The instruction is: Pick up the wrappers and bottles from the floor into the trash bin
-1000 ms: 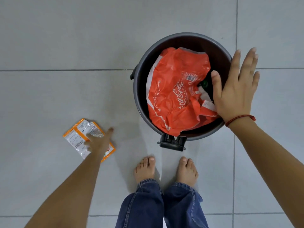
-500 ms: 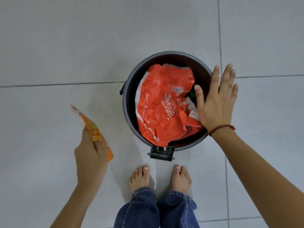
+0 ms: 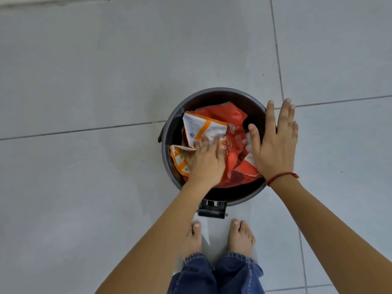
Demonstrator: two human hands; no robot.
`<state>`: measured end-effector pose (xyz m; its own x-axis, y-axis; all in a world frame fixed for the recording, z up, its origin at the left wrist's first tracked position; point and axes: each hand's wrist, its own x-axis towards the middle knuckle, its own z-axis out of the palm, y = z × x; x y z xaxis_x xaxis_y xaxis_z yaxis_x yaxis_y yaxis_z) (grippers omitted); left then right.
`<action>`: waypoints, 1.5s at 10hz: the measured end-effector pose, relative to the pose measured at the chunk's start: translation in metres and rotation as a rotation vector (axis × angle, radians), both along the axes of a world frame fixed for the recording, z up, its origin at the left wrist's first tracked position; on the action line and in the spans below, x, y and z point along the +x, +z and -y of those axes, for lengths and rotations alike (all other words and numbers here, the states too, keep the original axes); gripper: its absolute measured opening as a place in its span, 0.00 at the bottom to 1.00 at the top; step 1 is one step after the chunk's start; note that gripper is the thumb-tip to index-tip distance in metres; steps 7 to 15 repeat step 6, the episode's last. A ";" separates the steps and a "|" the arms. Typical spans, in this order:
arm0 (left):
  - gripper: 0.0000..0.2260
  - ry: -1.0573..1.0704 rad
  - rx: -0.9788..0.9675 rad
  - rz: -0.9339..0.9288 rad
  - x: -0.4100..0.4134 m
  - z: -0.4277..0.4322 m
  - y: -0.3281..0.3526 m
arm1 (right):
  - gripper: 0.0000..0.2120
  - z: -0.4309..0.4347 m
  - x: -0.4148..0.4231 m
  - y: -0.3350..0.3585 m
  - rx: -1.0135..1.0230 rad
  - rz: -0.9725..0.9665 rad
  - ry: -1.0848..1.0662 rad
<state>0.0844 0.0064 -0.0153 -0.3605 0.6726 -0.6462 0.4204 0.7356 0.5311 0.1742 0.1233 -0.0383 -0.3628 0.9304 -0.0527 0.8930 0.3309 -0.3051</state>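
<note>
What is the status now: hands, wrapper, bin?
Left hand pressing orange wrapper into bin. Right hand open, flat over rim. No litter visible on floor.

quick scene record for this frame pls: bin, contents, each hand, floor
bin: round, dark, open, pedal toward the feet
contents: red wrapper; orange-white wrapper on top of it, at the left side
left hand: inside the bin, palm down, pressing on the orange-white wrapper; grip unclear
right hand: open, fingers spread, over the bin's right rim, holding nothing
floor: grey tiles, no litter visible
</note>
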 end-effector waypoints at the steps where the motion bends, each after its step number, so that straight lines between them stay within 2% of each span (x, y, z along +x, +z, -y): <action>1: 0.37 -0.245 -0.240 -0.082 -0.001 -0.017 -0.040 | 0.30 0.000 0.000 0.000 -0.003 -0.003 -0.007; 2: 0.48 -0.288 -0.296 -0.085 -0.011 -0.036 -0.059 | 0.29 0.000 0.001 0.001 -0.021 0.015 -0.002; 4: 0.31 -0.229 -0.176 0.001 -0.027 -0.026 -0.004 | 0.32 0.008 -0.002 0.025 -0.158 0.139 -0.001; 5: 0.22 -0.259 0.009 -0.080 -0.038 -0.014 0.050 | 0.33 0.012 -0.012 0.069 -0.167 0.150 0.015; 6: 0.23 -0.239 0.130 -0.239 -0.056 -0.004 0.102 | 0.34 0.017 -0.020 0.122 -0.117 0.136 0.083; 15: 0.23 -0.239 0.130 -0.239 -0.056 -0.004 0.102 | 0.34 0.017 -0.020 0.122 -0.117 0.136 0.083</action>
